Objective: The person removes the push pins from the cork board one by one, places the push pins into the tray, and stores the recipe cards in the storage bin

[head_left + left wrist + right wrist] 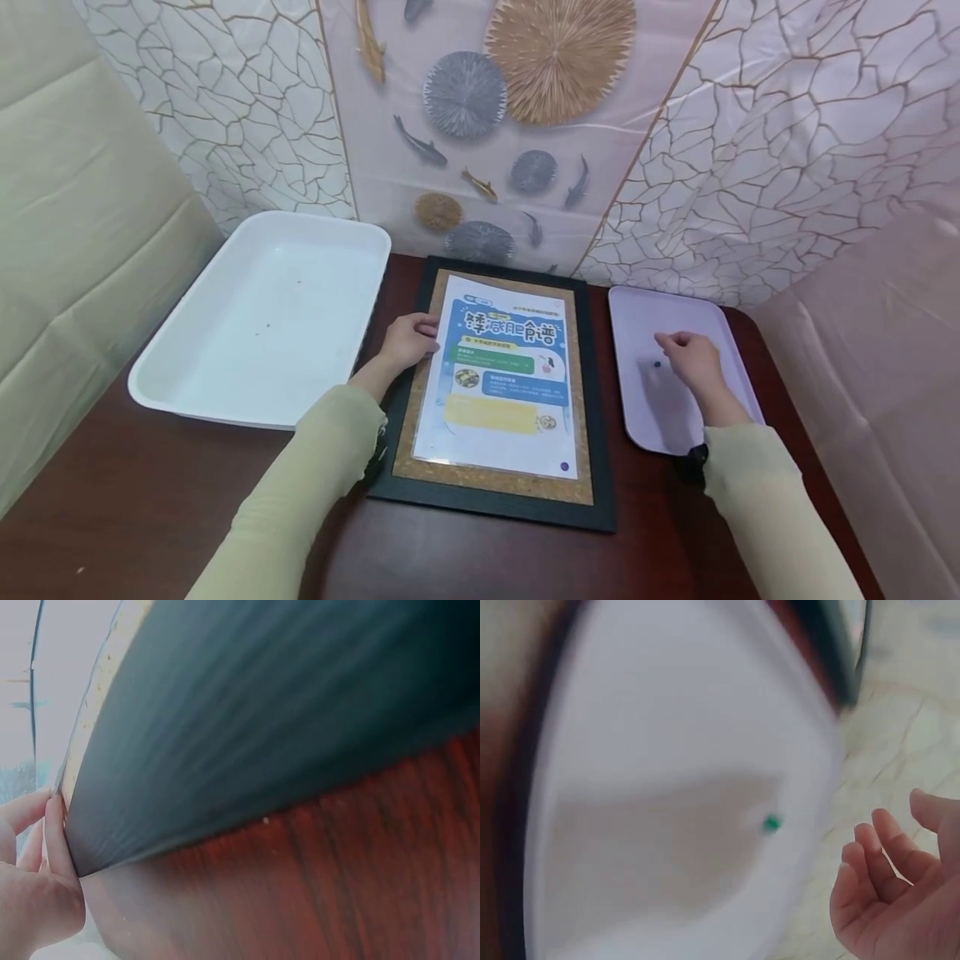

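A printed sheet [498,375] lies on a cork board [510,487] with a black frame, a dark purple pin [565,467] at its lower right corner. My left hand [408,340] rests its fingers on the sheet's left edge, also seen at the left of the left wrist view [45,862]. Over the lilac tray [641,317] hovers my right hand [692,362], fingers loosely bent and holding nothing. One small pin [657,364] lies in the tray beside that hand; it looks green in the right wrist view [772,823].
A large white tray [262,333] stands on the dark red table [180,475] left of the board. Patterned cloth [465,192] hangs behind the table, and plain cloth [82,217] closes off the left side.
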The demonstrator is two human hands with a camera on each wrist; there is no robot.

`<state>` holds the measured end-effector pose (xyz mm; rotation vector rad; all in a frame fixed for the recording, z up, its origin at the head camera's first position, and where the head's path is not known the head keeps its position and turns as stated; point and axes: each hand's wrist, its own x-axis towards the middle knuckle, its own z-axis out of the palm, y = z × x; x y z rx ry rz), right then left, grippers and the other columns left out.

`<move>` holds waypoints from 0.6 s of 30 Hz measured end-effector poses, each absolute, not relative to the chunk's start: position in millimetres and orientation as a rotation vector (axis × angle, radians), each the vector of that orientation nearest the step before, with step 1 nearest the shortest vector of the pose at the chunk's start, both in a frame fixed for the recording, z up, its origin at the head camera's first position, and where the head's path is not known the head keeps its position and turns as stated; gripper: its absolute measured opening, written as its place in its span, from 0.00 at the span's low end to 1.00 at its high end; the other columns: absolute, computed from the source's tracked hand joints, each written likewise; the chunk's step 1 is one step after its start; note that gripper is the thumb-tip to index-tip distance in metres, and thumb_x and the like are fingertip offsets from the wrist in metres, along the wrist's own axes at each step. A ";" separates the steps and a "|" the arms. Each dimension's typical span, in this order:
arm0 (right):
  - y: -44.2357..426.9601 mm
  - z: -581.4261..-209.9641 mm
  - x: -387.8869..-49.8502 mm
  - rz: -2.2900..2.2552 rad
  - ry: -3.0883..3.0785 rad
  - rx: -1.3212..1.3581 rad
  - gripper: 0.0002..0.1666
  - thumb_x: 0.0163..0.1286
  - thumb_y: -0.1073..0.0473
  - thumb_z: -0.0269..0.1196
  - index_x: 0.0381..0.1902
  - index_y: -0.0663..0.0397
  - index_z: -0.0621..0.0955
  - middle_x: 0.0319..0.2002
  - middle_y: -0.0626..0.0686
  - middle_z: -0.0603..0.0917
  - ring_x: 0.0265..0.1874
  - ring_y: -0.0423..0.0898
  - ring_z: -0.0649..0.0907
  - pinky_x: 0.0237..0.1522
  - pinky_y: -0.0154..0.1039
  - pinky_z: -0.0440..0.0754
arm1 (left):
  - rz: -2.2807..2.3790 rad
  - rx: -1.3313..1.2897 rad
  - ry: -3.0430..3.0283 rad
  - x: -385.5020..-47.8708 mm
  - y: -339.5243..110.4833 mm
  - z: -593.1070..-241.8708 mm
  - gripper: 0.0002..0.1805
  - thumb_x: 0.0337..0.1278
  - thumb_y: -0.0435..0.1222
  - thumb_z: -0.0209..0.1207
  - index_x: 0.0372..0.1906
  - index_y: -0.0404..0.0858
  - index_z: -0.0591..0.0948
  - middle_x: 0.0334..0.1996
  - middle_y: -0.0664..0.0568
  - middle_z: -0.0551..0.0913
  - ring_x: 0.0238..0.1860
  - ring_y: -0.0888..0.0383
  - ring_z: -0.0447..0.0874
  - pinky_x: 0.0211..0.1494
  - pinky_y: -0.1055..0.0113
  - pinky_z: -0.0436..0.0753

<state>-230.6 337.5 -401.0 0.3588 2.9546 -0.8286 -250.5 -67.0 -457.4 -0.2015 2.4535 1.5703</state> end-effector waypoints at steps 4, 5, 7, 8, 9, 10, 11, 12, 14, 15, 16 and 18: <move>305.1 -397.0 -213.5 -0.798 2.970 0.068 0.26 0.71 0.48 0.52 0.44 0.68 0.80 0.41 0.67 0.82 0.36 0.54 0.79 0.33 0.37 0.72 | 1.573 -0.207 2.446 -249.7 -67.7 -458.3 0.26 0.54 0.29 0.59 0.61 0.38 0.73 0.50 0.44 0.79 0.46 0.50 0.80 0.49 0.61 0.83; 296.4 -398.0 -208.2 -0.781 2.949 -0.003 0.24 0.70 0.49 0.53 0.43 0.67 0.80 0.40 0.65 0.83 0.35 0.53 0.79 0.33 0.38 0.73 | 1.572 -0.207 2.445 -249.3 -67.9 -458.4 0.26 0.54 0.29 0.59 0.61 0.38 0.73 0.50 0.44 0.79 0.47 0.50 0.80 0.49 0.61 0.83; 279.2 -402.0 -196.8 -0.756 2.880 -0.123 0.20 0.69 0.51 0.56 0.41 0.64 0.82 0.38 0.62 0.83 0.34 0.50 0.78 0.33 0.38 0.73 | 1.574 -0.206 2.446 -248.7 -68.3 -459.2 0.26 0.55 0.29 0.58 0.61 0.38 0.72 0.50 0.43 0.79 0.47 0.50 0.80 0.49 0.61 0.82; 271.4 -404.7 -190.7 -0.746 2.837 -0.179 0.18 0.68 0.52 0.57 0.40 0.63 0.82 0.37 0.60 0.84 0.33 0.48 0.78 0.33 0.37 0.74 | 1.574 -0.206 2.445 -248.4 -68.5 -459.4 0.26 0.55 0.29 0.58 0.61 0.38 0.72 0.50 0.44 0.79 0.47 0.50 0.80 0.50 0.61 0.82; 264.3 -408.1 -184.5 -0.741 2.789 -0.221 0.17 0.67 0.52 0.58 0.39 0.61 0.83 0.35 0.57 0.84 0.31 0.46 0.77 0.32 0.37 0.74 | 1.575 -0.208 2.443 -248.2 -68.6 -459.5 0.26 0.55 0.29 0.58 0.61 0.38 0.72 0.50 0.44 0.79 0.48 0.50 0.80 0.50 0.61 0.82; 258.1 -411.6 -178.5 -0.737 2.744 -0.261 0.14 0.67 0.53 0.58 0.38 0.59 0.83 0.33 0.55 0.84 0.29 0.45 0.77 0.31 0.36 0.74 | 1.577 -0.209 2.441 -248.1 -68.6 -459.6 0.26 0.55 0.29 0.58 0.61 0.38 0.72 0.50 0.44 0.79 0.48 0.50 0.80 0.50 0.61 0.82; 252.5 -414.9 -172.5 -0.736 2.696 -0.286 0.13 0.66 0.53 0.59 0.36 0.57 0.83 0.31 0.53 0.83 0.28 0.43 0.76 0.30 0.35 0.73 | 1.578 -0.210 2.439 -247.9 -68.6 -459.5 0.26 0.55 0.29 0.58 0.61 0.38 0.72 0.50 0.44 0.79 0.48 0.50 0.80 0.50 0.61 0.82; 248.1 -418.1 -166.7 -0.733 2.653 -0.309 0.11 0.65 0.54 0.60 0.35 0.56 0.83 0.30 0.51 0.83 0.26 0.42 0.75 0.29 0.34 0.73 | 1.579 -0.211 2.435 -247.9 -68.5 -459.3 0.26 0.55 0.29 0.58 0.61 0.39 0.72 0.50 0.44 0.79 0.48 0.50 0.80 0.50 0.61 0.82; 241.8 -422.6 -155.9 -0.718 2.579 -0.346 0.09 0.63 0.54 0.62 0.32 0.54 0.83 0.26 0.48 0.81 0.25 0.41 0.74 0.26 0.32 0.72 | 1.578 -0.203 2.430 -248.0 -68.1 -459.0 0.26 0.55 0.29 0.58 0.61 0.39 0.72 0.50 0.44 0.79 0.48 0.50 0.80 0.51 0.60 0.82; 239.5 -424.1 -151.3 -0.701 2.554 -0.359 0.07 0.62 0.55 0.63 0.31 0.53 0.82 0.25 0.47 0.79 0.24 0.40 0.74 0.25 0.31 0.72 | 1.578 -0.199 2.430 -248.1 -67.9 -458.8 0.26 0.55 0.29 0.58 0.61 0.39 0.72 0.50 0.44 0.79 0.48 0.50 0.80 0.51 0.60 0.82; 237.4 -424.4 -147.3 -0.682 2.538 -0.378 0.07 0.61 0.55 0.64 0.30 0.52 0.82 0.24 0.46 0.78 0.24 0.40 0.74 0.25 0.31 0.71 | 1.576 -0.195 2.432 -248.4 -67.7 -458.6 0.26 0.55 0.29 0.58 0.61 0.39 0.72 0.50 0.44 0.79 0.48 0.50 0.80 0.51 0.60 0.82; 233.6 -424.0 -140.9 -0.642 2.521 -0.421 0.06 0.59 0.57 0.66 0.27 0.52 0.80 0.21 0.46 0.76 0.23 0.40 0.73 0.24 0.30 0.70 | 1.579 -0.191 2.436 -249.0 -68.0 -458.1 0.26 0.55 0.29 0.58 0.61 0.38 0.72 0.50 0.44 0.79 0.48 0.50 0.80 0.50 0.60 0.82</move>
